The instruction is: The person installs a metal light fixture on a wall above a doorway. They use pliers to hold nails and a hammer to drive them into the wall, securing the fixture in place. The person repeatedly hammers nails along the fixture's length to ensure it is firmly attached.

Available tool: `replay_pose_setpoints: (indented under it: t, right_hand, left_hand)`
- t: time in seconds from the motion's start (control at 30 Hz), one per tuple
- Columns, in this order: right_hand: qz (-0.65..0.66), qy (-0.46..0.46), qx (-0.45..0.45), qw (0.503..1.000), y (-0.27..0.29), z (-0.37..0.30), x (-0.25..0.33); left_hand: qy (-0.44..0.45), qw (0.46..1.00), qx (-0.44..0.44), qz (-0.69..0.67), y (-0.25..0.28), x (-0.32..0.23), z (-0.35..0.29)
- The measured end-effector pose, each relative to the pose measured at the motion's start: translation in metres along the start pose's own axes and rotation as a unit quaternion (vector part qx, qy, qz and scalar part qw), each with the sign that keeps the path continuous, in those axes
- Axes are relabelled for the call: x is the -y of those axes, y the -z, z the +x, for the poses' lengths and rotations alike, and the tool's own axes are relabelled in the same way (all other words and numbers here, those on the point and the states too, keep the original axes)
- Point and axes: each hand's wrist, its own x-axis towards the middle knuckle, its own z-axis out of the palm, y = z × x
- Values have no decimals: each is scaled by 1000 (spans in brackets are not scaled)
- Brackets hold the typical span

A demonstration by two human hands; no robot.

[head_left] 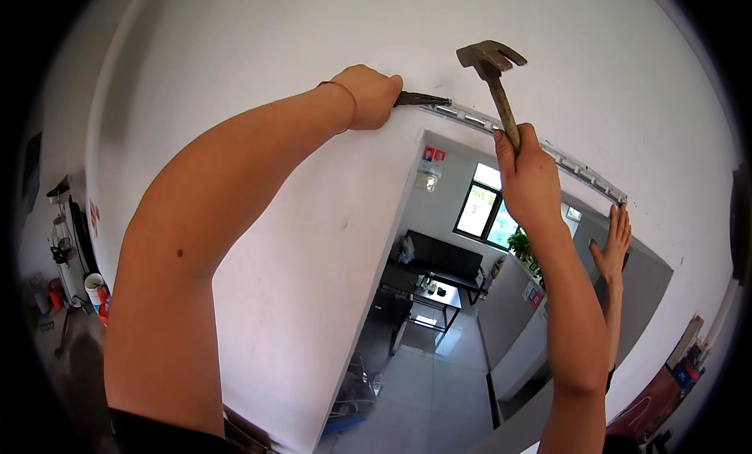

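My left hand [370,96] is closed round dark long-nosed pliers [419,99], whose tips reach the left end of a slotted metal rail [583,170] above the doorway. Whether the jaws pinch something small is too fine to make out. In my right hand [529,176], a claw hammer [501,90] is gripped by its worn handle, head up, with its face turned left and its claw right. The hammer head stands higher than the pliers and to their right. Another person's hand [615,246] presses near the rail's right end with fingers spread.
Under the rail opens a doorway onto a room with a black sofa [439,262], a low table [437,293], a window [479,207] and a potted plant [520,242]. White wall [298,297] surrounds it. Boxes and tools [685,368] stand at the lower right.
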Motion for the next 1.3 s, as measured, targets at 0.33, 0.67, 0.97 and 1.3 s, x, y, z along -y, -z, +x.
replay_pose_setpoints:
  t: [0.33, 0.67, 0.97, 1.3]
  right_hand:
    - [-30, 70, 27, 997, -19, 20, -38]
    - [-38, 90, 24, 995, -31, 26, -42]
    - [-35, 85, 20, 996, -24, 30, -42]
    - [-21, 107, 14, 994, -23, 39, -44]
  left_hand:
    - [84, 972, -94, -201, -65, 26, -49]
    - [211, 706, -131, -663, -54, -50, 22]
    - [252, 717, -44, -649, -42, -50, 51]
    - [180, 810, -44, -557, -76, -10, 93]
